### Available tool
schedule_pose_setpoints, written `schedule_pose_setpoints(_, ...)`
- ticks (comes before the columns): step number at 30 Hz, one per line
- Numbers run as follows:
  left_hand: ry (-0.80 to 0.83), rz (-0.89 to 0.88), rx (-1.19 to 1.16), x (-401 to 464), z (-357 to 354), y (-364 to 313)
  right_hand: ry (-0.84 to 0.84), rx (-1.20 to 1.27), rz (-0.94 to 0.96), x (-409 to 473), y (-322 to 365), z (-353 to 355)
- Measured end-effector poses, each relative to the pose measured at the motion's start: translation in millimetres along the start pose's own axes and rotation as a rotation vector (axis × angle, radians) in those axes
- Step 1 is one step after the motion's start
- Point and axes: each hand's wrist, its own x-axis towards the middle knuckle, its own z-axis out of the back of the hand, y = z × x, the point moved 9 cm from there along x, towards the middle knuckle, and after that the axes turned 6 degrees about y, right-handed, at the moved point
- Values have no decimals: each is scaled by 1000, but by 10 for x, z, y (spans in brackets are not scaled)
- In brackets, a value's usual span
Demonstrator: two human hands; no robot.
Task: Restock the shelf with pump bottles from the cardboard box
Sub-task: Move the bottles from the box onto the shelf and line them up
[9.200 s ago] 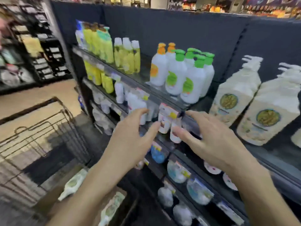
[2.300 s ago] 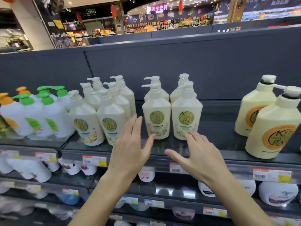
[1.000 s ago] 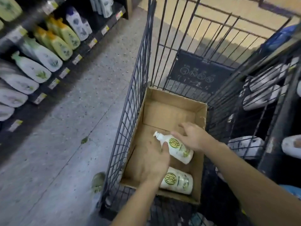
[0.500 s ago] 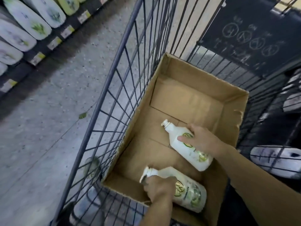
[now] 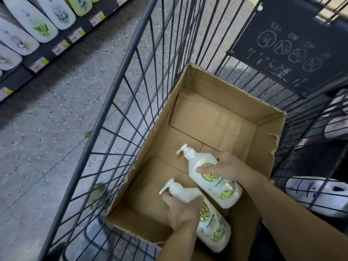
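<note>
An open cardboard box [image 5: 222,117] sits inside a wire cart. Two cream pump bottles with green round labels lie in its near end. My right hand [image 5: 224,168] is wrapped around the middle of the upper pump bottle [image 5: 220,189], whose pump points up and left. My left hand [image 5: 181,210] grips the shoulder and neck of the lower pump bottle [image 5: 214,227], which rests on the box floor by the near wall. The far half of the box holds nothing.
The dark wire cart [image 5: 120,87] surrounds the box, with a black sign panel [image 5: 288,44] on its far side. A low shelf of white and green bottles [image 5: 37,25] runs along the upper left across a speckled floor [image 5: 47,129]. White packs [image 5: 316,193] show through the cart's right wire.
I turned from the shelf down to the cart. Both hands reached into the box and closed on the two bottles; the view has since moved closer and the left hand's grip shifted to the neck.
</note>
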Motion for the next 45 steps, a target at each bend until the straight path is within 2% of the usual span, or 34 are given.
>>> schedule_pose_setpoints(5, 72, -236, 27, -107, 44, -400, -84, 111, -1, -142, -115, 18)
schedule_pose_setpoints(8, 50, -380, 172, -302, 152, -726, -171, 193, 2, -332, -145, 118)
schedule_pose_setpoints(14, 34, -642, 511, -987, 392, -1391, -442, 464, 168, -1194, 171, 510)
schedule_pose_setpoints(18, 120, -889, 613, -1708, 498, -1930, -608, 588, 285, -1986, 434, 749)
schedule_pose_setpoints(24, 296, -1224, 681, -3075, 601, -2763, -859, 630, 408, -3368, 1009, 1005)
schedule_pose_setpoints(29, 464, -1477, 758, -4235, 847, -3148, -1116, 693, 455, -4598, 1438, 955)
schedule_pose_setpoints(34, 672, -1706, 831, -5411, 1172, -3103, -1337, 808, 484, -5786, 1637, 511)
schedule_pose_setpoints(39, 835, -1843, 911, -6451, 1454, -2615, -1573, 897, 416, -7017, 1484, -239)
schedule_pose_setpoints(45, 1251, -1835, 1039, -7384, 1584, -1546, -1831, 1019, 250, -8276, 1072, -1388)
